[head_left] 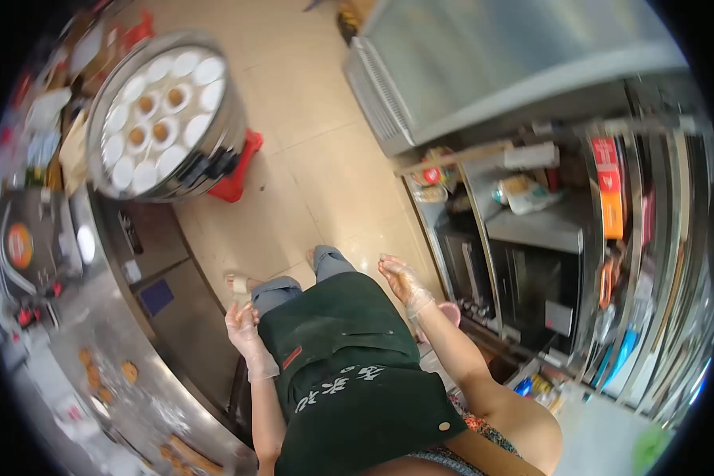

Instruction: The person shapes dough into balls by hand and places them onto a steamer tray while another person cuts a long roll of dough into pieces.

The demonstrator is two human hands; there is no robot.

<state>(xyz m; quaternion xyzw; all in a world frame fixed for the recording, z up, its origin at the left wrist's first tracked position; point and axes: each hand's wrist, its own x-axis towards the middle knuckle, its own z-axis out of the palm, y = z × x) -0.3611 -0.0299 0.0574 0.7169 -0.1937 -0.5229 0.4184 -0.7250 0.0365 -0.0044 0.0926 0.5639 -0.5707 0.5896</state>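
My left hand (244,327), in a clear plastic glove, hangs beside the dark green apron (349,365) with its fingers loosely bent and apart. It is nearest to the metal counter (147,349) and holds nothing I can see. My right hand (402,282), also in a clear glove, is held out on the other side of the apron. Its fingers are loosely stretched, and nothing shows in them. Small brown dough pieces (94,373) and a single brown lump (129,370) lie on the counter.
A large round steamer (234,119) with white paper rounds and several brown balls stands on a red stool (242,170). Rightward are a shelf unit with a black oven (535,289) and a large steel appliance (492,63). A rolling pin (194,454) lies on the counter.
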